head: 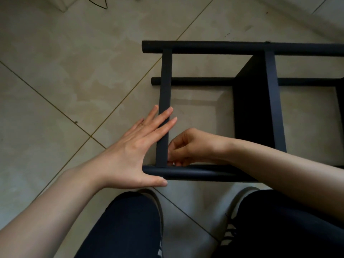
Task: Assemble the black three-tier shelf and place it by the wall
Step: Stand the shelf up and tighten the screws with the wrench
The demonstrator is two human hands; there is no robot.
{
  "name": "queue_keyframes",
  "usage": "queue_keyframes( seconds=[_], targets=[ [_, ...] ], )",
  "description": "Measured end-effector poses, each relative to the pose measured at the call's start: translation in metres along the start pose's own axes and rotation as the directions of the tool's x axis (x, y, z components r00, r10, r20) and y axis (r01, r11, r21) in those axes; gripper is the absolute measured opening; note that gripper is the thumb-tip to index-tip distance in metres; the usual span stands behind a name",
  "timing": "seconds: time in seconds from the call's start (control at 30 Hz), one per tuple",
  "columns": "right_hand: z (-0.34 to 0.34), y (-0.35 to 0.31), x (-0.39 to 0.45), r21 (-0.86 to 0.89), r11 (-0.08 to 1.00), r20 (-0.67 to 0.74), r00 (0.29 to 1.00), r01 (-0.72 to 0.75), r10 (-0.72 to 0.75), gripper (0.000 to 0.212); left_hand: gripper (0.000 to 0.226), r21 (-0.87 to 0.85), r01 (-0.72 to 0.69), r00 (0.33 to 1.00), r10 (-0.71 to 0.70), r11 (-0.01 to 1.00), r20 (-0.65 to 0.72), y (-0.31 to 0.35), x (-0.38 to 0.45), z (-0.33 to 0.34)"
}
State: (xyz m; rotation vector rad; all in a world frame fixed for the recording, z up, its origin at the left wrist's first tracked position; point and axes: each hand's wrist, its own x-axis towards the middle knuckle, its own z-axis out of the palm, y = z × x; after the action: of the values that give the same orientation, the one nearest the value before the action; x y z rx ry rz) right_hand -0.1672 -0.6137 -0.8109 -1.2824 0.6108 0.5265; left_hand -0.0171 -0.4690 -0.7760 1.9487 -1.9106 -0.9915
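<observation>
The black shelf (242, 108) is cut off at 3 o'clock; the right hand (186, 148) hides what its fingertips pinch.

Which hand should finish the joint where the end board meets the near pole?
Right hand: its curled fingertips already sit at that joint of the black three-tier shelf. Left hand lies flat, bracing the board.

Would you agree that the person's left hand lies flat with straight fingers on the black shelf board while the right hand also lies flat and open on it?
Not quite. The left hand does lie flat with straight fingers on the black shelf board, but the right hand is not flat: the head view shows its fingers curled, pinching at the joint where that board meets the near black round pole.
</observation>
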Motion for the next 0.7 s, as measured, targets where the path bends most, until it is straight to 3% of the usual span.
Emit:
queue_keyframes(
  seconds=[0.1,0.3,0.57,0.7],
  targets=[
    [0.0028,-0.0014,0.003,-0.037,0.999,0.008,1.0,-0.027,0.027,0.018,0.123,-0.018,0.006,1.0,-0.006,1.0,0.002,0.0012,0.0005,0.0008],
    [0.0005,-0.0009,0.0044,0.093,0.992,0.081,0.994,-0.08,0.072,0.012,0.122,-0.022,0.002,1.0,-0.002,1.0,0.005,0.0012,0.0012,0.0016],
    [-0.005,-0.003,0.0003,0.002,1.0,0.097,0.995,-0.028,0.027,0.025,0.122,-0.051,-0.013,1.0,0.013,0.999,0.002,-0.0025,0.0013,0.0034],
    [-0.0054,-0.0026,0.0022,-0.013,0.999,0.083,0.996,-0.045,0.046,0.013,0.122,-0.06,-0.019,1.0,0.019,0.998,-0.002,-0.0043,0.0022,0.0048]
  ],
)
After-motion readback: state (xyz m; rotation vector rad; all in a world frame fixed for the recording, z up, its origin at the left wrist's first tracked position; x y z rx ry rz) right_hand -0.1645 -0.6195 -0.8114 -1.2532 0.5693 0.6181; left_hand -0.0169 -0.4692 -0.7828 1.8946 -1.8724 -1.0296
